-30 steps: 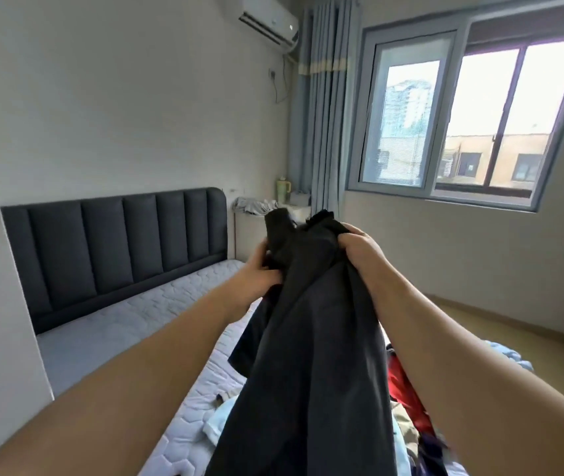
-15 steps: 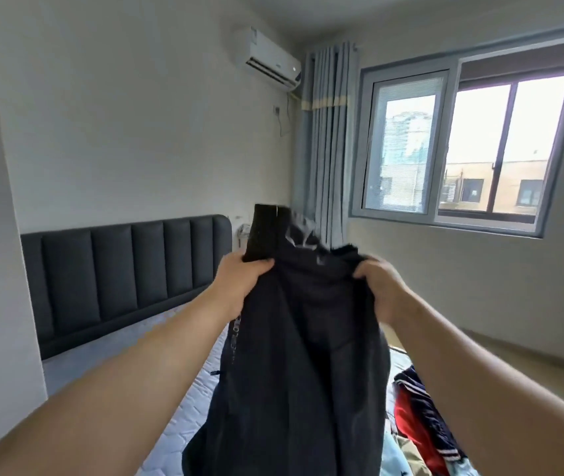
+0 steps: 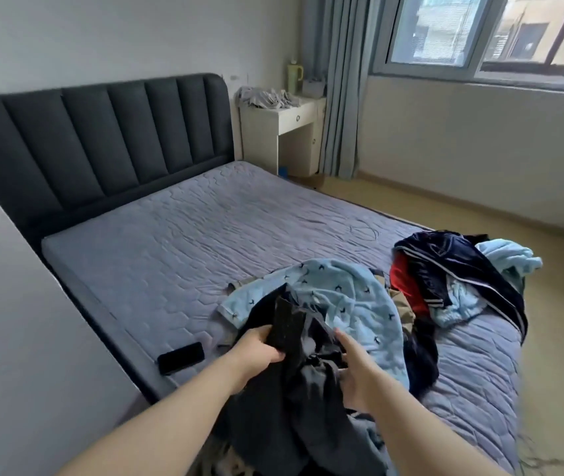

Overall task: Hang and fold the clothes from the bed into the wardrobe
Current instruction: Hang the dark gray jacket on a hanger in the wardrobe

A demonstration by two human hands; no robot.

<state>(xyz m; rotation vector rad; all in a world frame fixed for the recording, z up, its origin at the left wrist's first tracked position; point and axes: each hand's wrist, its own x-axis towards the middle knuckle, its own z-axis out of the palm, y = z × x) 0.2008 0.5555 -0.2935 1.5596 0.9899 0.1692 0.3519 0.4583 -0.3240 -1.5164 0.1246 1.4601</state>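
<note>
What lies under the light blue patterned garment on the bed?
A tan garment peeks from beneath the light blue garment at its right edge, dark cloth lower down. The rest beneath is covered; the held dark garment hides its near edge.

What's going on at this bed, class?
A person is sorting clothes at the bed. The left hand grips a dark garment and the right hand holds its other side, low over the mattress. A blue top and a pile of more clothes lie just beyond. A phone lies near the bed's edge. Nothing looks folded yet.
</note>
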